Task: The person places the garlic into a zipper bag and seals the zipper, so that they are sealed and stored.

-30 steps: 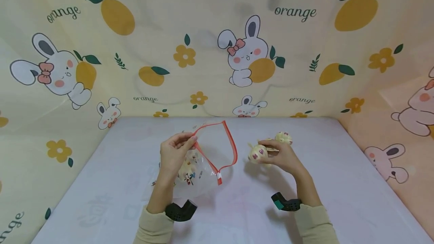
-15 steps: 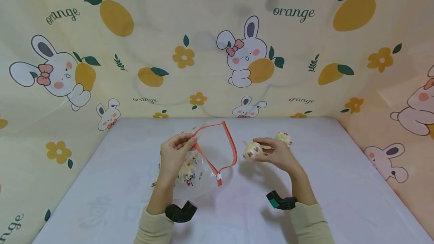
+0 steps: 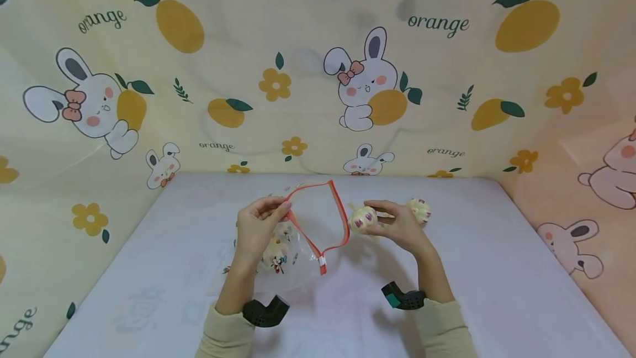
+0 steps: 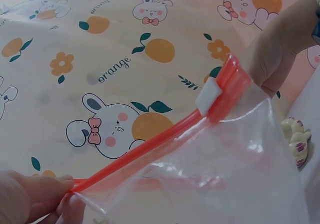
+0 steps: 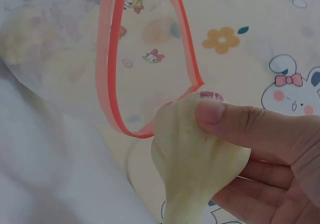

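My left hand [image 3: 258, 228] pinches the red-edged rim of a clear slider zip bag [image 3: 308, 278], whose mouth gapes toward the right. Cartoon figures are printed on the bag, and cream-coloured contents [image 5: 25, 38] show blurred through its plastic. A white slider [image 4: 208, 96] sits at one end of the red zip. In my right hand [image 3: 399, 228] is a cream garlic bulb [image 5: 182, 154] with purple marks, held between thumb and fingers beside the bag's mouth. In the right wrist view its top overlaps the red edge, and its pale stem points down.
Another cream garlic bulb [image 3: 420, 211] with purple marks lies on the white table [image 3: 497, 291], behind my right hand. A curtain [image 3: 298, 32] printed with rabbits and oranges hangs behind the table and along its sides.
My right hand has moved left with the garlic bulb, from apart from the bag to right at its red rim. The left hand keeps its hold on the bag, almost still.
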Demonstrator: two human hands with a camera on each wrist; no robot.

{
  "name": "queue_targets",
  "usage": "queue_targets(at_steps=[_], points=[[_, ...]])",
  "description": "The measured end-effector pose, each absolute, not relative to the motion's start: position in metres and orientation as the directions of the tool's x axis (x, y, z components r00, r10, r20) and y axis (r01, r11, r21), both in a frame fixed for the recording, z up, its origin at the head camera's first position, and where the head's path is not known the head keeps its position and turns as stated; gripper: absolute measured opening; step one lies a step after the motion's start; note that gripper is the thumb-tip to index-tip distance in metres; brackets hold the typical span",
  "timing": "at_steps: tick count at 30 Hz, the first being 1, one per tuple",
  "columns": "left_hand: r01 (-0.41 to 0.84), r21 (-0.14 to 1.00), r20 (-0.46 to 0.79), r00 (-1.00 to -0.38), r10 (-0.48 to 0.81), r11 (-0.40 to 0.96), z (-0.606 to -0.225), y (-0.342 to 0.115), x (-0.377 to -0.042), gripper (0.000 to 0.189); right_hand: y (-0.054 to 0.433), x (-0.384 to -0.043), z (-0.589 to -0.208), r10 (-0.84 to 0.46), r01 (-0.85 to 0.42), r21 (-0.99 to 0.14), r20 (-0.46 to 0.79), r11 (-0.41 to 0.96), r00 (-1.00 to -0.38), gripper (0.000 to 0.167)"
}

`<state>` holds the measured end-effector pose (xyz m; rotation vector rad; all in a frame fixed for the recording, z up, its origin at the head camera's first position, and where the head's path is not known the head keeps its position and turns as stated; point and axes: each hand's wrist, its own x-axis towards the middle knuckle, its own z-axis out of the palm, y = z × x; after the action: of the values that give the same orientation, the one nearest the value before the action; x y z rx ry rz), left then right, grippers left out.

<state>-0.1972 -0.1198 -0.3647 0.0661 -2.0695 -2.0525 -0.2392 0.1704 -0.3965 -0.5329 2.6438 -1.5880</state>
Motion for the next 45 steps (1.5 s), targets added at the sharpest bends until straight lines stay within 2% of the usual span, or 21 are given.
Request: queue_targets(at_steps=[17, 45], points=[[0.122, 0.991, 0.131, -0.974, -0.185, 0.060, -0.364, -0.119, -0.197, 0.021, 0.165, -0.235, -0.393, -0.276, -0.337, -0.844, 0.236, 0.418, -0.932, 0.058], [0.145, 0.989, 0.144, -0.972, -0.184, 0.008, -0.364, -0.118, -0.197, 0.023, 0.137, -0.222, -0.386, -0.325, -0.430, -0.839, 0.326, 0.334, -0.888, 0.056]])
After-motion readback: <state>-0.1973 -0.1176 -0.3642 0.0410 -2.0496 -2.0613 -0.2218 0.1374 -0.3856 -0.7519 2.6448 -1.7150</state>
